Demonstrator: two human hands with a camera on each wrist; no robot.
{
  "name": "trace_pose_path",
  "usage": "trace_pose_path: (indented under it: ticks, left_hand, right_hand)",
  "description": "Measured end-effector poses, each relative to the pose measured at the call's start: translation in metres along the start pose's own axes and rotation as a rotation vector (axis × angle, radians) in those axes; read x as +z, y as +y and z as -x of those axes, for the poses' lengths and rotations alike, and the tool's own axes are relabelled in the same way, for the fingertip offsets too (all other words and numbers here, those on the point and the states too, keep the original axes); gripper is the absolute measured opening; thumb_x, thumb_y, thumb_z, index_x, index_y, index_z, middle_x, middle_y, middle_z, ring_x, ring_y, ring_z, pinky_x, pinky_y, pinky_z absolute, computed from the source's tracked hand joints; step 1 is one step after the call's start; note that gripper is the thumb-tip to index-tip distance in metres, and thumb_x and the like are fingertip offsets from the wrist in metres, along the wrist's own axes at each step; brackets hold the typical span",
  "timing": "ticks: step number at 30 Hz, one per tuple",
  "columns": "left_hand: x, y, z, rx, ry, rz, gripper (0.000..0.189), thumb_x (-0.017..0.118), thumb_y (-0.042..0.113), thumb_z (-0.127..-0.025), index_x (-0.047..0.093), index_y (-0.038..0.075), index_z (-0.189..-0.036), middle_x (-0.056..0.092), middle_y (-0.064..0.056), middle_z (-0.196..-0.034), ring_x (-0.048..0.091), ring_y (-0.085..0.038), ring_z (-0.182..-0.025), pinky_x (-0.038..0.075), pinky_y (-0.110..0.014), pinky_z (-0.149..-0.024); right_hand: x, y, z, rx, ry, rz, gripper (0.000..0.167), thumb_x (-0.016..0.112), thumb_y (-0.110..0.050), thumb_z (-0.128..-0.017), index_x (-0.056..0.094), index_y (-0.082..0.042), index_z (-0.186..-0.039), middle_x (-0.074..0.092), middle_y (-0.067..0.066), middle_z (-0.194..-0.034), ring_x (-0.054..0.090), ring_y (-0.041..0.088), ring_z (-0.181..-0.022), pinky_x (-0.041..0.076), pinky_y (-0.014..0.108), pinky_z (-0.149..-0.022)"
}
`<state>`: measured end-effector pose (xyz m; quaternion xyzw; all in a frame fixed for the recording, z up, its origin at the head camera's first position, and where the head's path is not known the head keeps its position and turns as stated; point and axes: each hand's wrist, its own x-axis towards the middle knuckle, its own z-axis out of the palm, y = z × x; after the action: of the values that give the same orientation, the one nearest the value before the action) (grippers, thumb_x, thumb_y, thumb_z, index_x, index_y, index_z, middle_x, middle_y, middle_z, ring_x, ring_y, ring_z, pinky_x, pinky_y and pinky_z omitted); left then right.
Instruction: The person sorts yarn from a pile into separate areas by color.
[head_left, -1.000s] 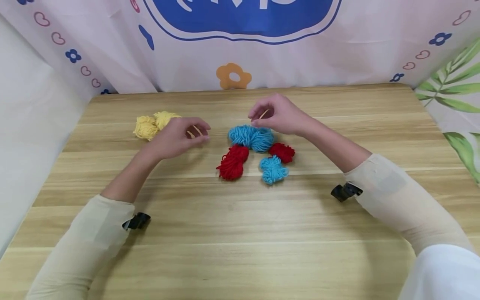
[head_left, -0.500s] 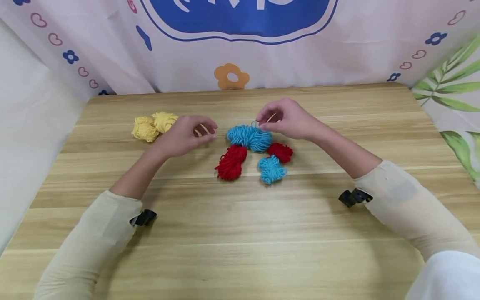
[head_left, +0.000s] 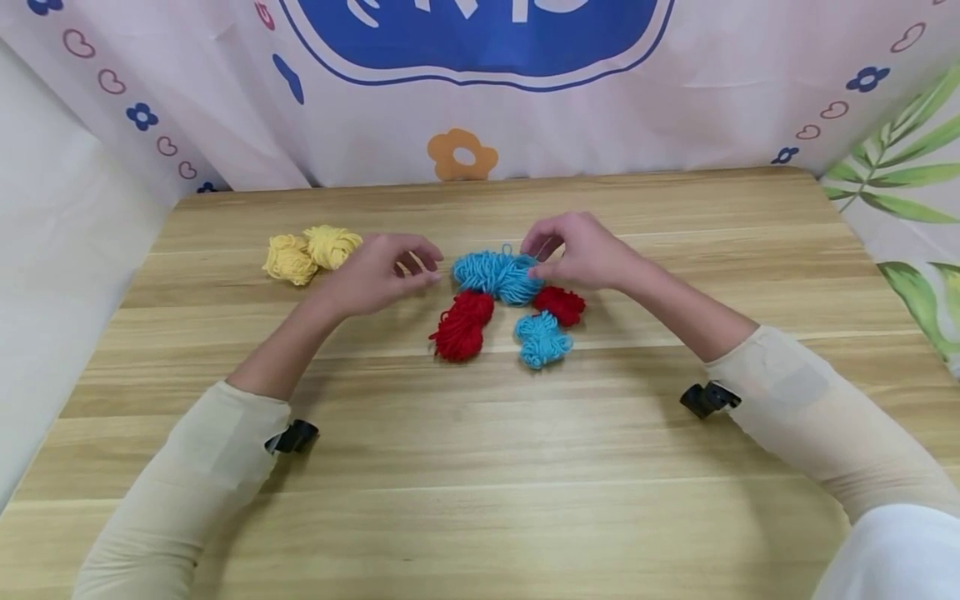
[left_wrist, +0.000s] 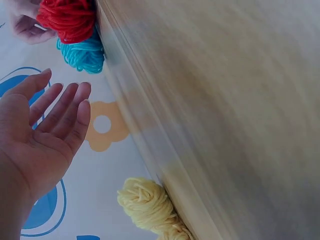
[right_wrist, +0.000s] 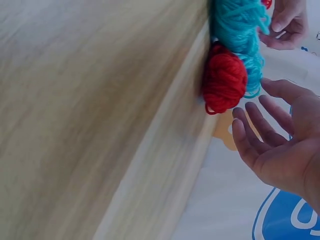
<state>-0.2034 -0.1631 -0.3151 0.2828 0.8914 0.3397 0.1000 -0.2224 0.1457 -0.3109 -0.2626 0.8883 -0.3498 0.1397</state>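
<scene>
A larger blue yarn bundle (head_left: 497,276), tied at its middle, lies between my two hands. My right hand (head_left: 581,252) is at its right end, thumb tip right at the strands, fingers loosely bent. Left of the bundle hovers my left hand (head_left: 386,271), fingers relaxed and holding nothing; its palm shows in the left wrist view. A red yarn bundle (head_left: 462,327) extends toward me from the blue one. To the right, a second red bundle (head_left: 559,306) lies under the right hand's side, with a small blue bundle (head_left: 543,340) against it.
Two yellow yarn bundles (head_left: 290,258) sit at the back left, beside the left hand. The wooden table (head_left: 480,467) ends at a printed cloth backdrop (head_left: 360,133). Small black cameras (head_left: 708,399) stick out from both sleeves.
My right hand has come down and slightly right, to the large blue bundle's right end. My left hand has moved right, closer to its left end. The yarn bundles stay in place.
</scene>
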Motion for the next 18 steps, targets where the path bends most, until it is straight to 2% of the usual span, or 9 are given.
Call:
trace_pose_path:
  ticks: [10,18]
  left_hand:
    - [0.0008,0.0050,-0.0003,0.007,0.006,-0.017,0.025,0.071,0.008,-0.098,0.070,-0.007,-0.119,0.074,-0.019,-0.105,0.071,-0.031,-0.095,0.060,-0.046,-0.086]
    - [0.0010,0.0051,-0.0010,0.018,0.008,-0.030,0.024,0.072,0.007,-0.098,0.070,-0.006,-0.118,0.074,-0.018,-0.103,0.071,-0.031,-0.093,0.060,-0.045,-0.083]
  right_hand:
    - [0.0058,0.0056,-0.0041,0.024,-0.051,0.021,0.037,0.085,-0.016,-0.087,0.072,0.000,-0.118,0.072,0.014,-0.115,0.068,0.030,-0.106,0.057,0.044,-0.095]
    - [0.0102,0.0080,-0.0079,0.002,-0.068,0.035,0.040,0.087,-0.018,-0.085,0.072,0.002,-0.116,0.072,0.015,-0.114,0.071,0.028,-0.099,0.057,0.042,-0.095]
